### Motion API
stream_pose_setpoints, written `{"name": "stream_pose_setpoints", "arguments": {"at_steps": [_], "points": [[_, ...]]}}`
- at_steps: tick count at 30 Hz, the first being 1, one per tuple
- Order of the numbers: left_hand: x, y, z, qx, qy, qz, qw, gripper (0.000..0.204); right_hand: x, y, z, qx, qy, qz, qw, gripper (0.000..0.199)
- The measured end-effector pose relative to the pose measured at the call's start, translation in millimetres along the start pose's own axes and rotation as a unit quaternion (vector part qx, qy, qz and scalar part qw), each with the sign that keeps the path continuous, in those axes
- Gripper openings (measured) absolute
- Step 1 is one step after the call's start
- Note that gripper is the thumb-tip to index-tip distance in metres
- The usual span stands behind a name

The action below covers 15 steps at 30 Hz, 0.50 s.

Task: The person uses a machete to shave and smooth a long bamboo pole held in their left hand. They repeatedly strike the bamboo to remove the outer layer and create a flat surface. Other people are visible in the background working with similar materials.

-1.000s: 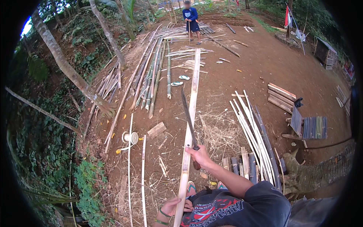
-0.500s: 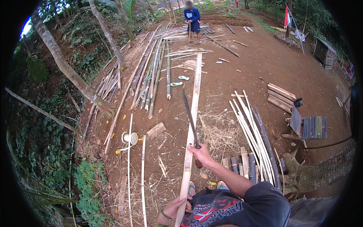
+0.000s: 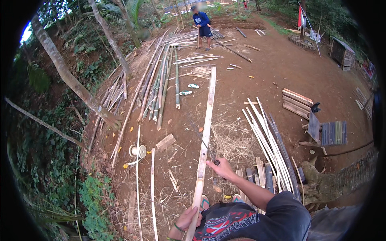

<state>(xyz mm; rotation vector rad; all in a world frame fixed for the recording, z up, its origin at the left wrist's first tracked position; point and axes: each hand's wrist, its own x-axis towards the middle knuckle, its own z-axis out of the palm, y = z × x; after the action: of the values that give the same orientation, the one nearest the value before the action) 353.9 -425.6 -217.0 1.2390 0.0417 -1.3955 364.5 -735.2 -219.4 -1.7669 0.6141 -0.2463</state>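
A long, pale split bamboo strip (image 3: 208, 110) runs from near my body out over the ground. My left hand (image 3: 188, 218) is closed round its near end, low in the picture, with a green band at the wrist. My right hand (image 3: 222, 166) grips the handle of a machete (image 3: 211, 152) just right of the strip. The thin, dark blade slants up and left across the strip, blurred toward its tip. Whether the edge touches the bamboo, I cannot tell.
Bamboo poles (image 3: 164, 84) lie ahead to the left, near a person in blue (image 3: 202, 24) holding a stick. White strips (image 3: 267, 140) lie at the right, near a slatted bamboo seat (image 3: 333, 133). A cream spool (image 3: 137, 151), sandals (image 3: 189, 90) and shavings (image 3: 233, 138) are on the soil.
The machete has swung from pointing up along the strip to slanting left across it. The strip's far end has dropped slightly toward me. The person ahead has shifted posture and stands more upright.
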Motion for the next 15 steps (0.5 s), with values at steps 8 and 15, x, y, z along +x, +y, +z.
{"name": "stream_pose_setpoints", "arguments": {"at_steps": [8, 15], "points": [[32, -9, -26, 0.058, 0.1, 0.043, 0.992, 0.022, -41, 52, 6, -0.098, -0.071, -0.026, 0.992, 0.059], [22, -22, -47, 0.132, 0.087, 0.028, 0.987, 0.034, -86, 51, 25, -0.158, -0.178, -0.05, 0.97, 0.049]]}}
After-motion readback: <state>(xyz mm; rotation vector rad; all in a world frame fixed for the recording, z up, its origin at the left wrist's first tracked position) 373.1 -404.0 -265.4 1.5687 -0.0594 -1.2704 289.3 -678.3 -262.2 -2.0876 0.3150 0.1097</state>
